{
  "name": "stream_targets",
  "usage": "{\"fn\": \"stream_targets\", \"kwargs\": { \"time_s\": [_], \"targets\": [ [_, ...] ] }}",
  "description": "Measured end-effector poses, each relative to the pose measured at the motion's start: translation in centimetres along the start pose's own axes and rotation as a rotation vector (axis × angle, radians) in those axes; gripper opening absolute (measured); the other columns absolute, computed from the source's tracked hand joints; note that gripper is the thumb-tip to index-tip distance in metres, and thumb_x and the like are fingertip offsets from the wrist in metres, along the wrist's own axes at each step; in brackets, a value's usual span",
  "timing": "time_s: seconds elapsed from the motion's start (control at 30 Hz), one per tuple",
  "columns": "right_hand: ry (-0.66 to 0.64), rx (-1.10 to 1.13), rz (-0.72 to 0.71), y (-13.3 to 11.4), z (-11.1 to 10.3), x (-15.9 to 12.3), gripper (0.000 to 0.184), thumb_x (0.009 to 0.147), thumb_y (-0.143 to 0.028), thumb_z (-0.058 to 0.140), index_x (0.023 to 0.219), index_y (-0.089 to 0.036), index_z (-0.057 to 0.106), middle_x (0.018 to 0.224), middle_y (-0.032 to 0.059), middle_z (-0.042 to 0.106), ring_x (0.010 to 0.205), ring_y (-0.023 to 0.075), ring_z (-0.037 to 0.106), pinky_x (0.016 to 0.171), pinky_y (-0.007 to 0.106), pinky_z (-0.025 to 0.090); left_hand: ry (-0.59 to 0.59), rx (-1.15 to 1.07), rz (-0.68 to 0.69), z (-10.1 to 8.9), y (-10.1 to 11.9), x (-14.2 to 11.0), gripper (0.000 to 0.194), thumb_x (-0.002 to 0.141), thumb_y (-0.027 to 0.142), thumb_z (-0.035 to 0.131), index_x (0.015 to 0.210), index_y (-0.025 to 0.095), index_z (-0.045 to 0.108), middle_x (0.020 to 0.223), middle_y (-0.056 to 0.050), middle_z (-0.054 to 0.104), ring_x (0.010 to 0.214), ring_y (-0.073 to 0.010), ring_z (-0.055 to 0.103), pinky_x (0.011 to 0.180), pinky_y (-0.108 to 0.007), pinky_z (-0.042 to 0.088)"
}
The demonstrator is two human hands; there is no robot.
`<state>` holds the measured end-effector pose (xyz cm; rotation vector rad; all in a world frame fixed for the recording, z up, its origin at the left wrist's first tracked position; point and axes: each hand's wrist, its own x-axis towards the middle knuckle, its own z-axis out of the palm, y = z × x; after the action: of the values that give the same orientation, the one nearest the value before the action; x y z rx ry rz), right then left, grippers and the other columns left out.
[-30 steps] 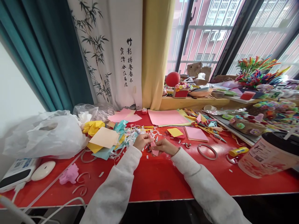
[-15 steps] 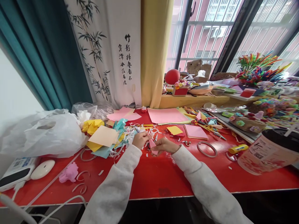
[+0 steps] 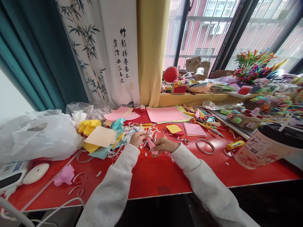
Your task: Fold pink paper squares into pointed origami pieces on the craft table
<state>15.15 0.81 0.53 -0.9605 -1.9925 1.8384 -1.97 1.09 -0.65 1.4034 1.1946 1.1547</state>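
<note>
Between my hands is a small folded piece of pink paper (image 3: 151, 143), narrow at its upper end and wider below. My left hand (image 3: 139, 139) is closed, pinching the narrow upper end. The fingers of my right hand (image 3: 164, 145) are closed on the lower right part and cover some of it. Both hands hold the paper just above the red table (image 3: 151, 179). White paper scraps (image 3: 132, 132) lie heaped behind my left hand. A small yellow paper square (image 3: 174, 128) and a stack of pink paper squares (image 3: 194, 129) rest beyond my right hand.
At the left lie a white plastic bag (image 3: 40, 135), a peach paper sheet (image 3: 100, 136) and crumpled pink paper (image 3: 64, 175). To the right are a tape ring (image 3: 205, 146), a yellow glue stick (image 3: 235, 145) and a large drink cup (image 3: 262, 151). Scissors (image 3: 215, 129) lie farther back.
The view has shifted slightly, so the scene sits farther left. Both hands keep their hold on the pink paper, whose folds now show more, fanned toward the lower end.
</note>
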Motion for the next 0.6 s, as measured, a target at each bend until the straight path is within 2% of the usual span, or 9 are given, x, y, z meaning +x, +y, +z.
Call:
{"fn": "stream_targets", "kwargs": {
  "time_s": [0.13,0.27,0.33,0.43,0.5,0.6],
  "targets": [
    [0.065,0.05,0.003,0.5,-0.1,0.3,0.023,0.058,-0.035,0.065,0.067,-0.013,0.064,0.063,0.0018,0.065,0.051,0.0107,0.059,0.049,0.021,0.047,-0.047,-0.1,-0.04,0.0,0.0,0.1,0.042,0.061,0.048,0.06,0.074,0.009,0.066,0.064,-0.005,0.057,0.057,-0.0104,0.05,0.05,-0.022,0.043],
    [0.094,0.081,0.004,0.9,-0.5,0.7,0.024,0.057,-0.032,0.066,0.071,-0.014,0.062,0.059,0.0005,0.064,0.05,0.0108,0.058,0.048,0.021,0.047,-0.02,-0.011,0.001,-0.2,0.3,0.1,0.039,0.057,0.046,0.064,0.073,0.011,0.065,0.063,-0.002,0.055,0.056,-0.0094,0.049,0.048,-0.021,0.043],
    [0.208,0.114,-0.031,0.8,-0.9,0.7,0.025,0.055,-0.031,0.068,0.071,-0.013,0.06,0.059,0.0003,0.064,0.051,0.0112,0.059,0.05,0.022,0.047,0.039,-0.005,0.024,-0.4,0.3,0.2,0.036,0.056,0.044,0.065,0.07,0.011,0.064,0.06,-0.001,0.054,0.054,-0.0084,0.048,0.047,-0.02,0.044],
    [0.479,0.193,-0.152,0.7,-1.9,0.6,0.028,0.051,-0.031,0.071,0.067,-0.013,0.056,0.06,0.0005,0.063,0.052,0.0097,0.058,0.052,0.022,0.048,0.079,-0.039,0.035,-0.4,0.4,0.2,0.036,0.057,0.042,0.065,0.076,0.012,0.063,0.061,0.0,0.054,0.053,-0.0083,0.048,0.046,-0.021,0.044],
    [0.606,0.253,-0.239,0.7,-2.5,0.6,0.03,0.052,-0.033,0.071,0.068,-0.014,0.054,0.06,0.0001,0.061,0.053,0.0091,0.057,0.052,0.02,0.047,0.05,-0.027,0.045,-0.1,0.5,0.1,0.037,0.058,0.04,0.065,0.082,0.012,0.063,0.062,0.0,0.055,0.05,-0.0081,0.047,0.043,-0.021,0.043],
    [0.671,0.375,-0.339,0.8,-2.7,0.8,0.032,0.053,-0.036,0.07,0.074,-0.015,0.056,0.064,-0.0004,0.06,0.056,0.0084,0.057,0.055,0.02,0.047,-0.043,-0.007,0.041,0.7,0.7,-0.2,0.036,0.057,0.038,0.066,0.082,0.012,0.063,0.066,-0.002,0.058,0.049,-0.0083,0.048,0.044,-0.022,0.043]
  ]
}}
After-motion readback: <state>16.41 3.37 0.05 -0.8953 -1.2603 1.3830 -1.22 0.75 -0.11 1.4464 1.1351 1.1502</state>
